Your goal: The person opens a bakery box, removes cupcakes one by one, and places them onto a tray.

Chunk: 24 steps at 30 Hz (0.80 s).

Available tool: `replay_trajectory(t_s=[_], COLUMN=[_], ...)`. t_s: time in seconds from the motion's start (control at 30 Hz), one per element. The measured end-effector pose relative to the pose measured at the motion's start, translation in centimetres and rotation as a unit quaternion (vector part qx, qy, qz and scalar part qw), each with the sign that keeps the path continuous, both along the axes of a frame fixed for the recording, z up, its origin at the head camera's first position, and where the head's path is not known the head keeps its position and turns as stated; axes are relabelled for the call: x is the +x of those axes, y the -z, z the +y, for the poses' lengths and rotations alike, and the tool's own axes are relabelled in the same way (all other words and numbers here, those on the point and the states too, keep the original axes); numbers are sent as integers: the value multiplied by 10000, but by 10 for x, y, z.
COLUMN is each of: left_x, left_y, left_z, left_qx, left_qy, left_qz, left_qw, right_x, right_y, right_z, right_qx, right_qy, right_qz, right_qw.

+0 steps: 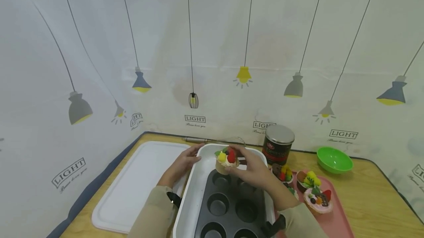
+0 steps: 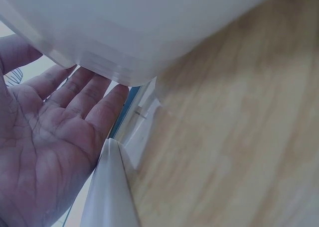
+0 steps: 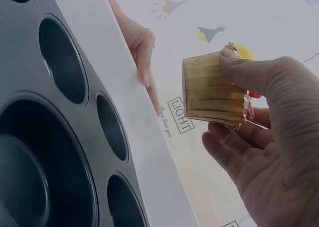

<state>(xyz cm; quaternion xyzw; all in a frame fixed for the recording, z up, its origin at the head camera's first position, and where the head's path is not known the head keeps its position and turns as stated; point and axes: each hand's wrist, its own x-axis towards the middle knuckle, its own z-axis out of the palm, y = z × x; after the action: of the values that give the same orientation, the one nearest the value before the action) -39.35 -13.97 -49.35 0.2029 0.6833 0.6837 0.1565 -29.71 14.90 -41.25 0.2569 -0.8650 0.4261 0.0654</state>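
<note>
A cupcake (image 1: 226, 160) in a golden wrapper, topped with red, yellow and green fruit pieces, hangs above the far end of a dark muffin pan (image 1: 230, 204). My right hand (image 1: 254, 171) pinches it between thumb and fingers; the right wrist view shows its wrapper (image 3: 209, 90) side-on. The pan lies inside a deep white tray (image 1: 185, 205). Against the tray's left outer wall rests my left hand (image 1: 180, 166), its fingers (image 2: 94, 95) fairly straight in the left wrist view. The visible pan cups hold nothing.
A pink tray (image 1: 341, 212) with several decorated cupcakes (image 1: 318, 200) sits at right, partly behind my right arm. Behind it stand a dark espresso tin (image 1: 278, 146) and a green bowl (image 1: 334, 160). A white board (image 1: 132, 186) lies left; a whisk (image 1: 198, 140) lies along the back edge.
</note>
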Motion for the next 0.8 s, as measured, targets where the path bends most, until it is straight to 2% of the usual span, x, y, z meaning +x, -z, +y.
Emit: replay_trajectory(t_s=[0.23, 0.4, 0.63, 0.8], left_x=[1, 2, 1, 1], left_y=[-1, -2, 0, 1], left_z=[0, -2, -2, 1], left_qx=[-3, -11, 64, 57], left_qy=[-44, -78, -40, -39], left_qz=[-34, -53, -45, -6], left_qw=[10000, 10000, 10000, 10000], right_x=[6, 12, 24, 39], right_y=[-8, -14, -16, -10], right_z=[1, 7, 30, 55], right_qx=[-131, -210, -247, -384], right_qy=[-158, -110, 11, 145], right_qz=[117, 205, 332, 234], right_qw=[9997, 9995, 9991, 9989])
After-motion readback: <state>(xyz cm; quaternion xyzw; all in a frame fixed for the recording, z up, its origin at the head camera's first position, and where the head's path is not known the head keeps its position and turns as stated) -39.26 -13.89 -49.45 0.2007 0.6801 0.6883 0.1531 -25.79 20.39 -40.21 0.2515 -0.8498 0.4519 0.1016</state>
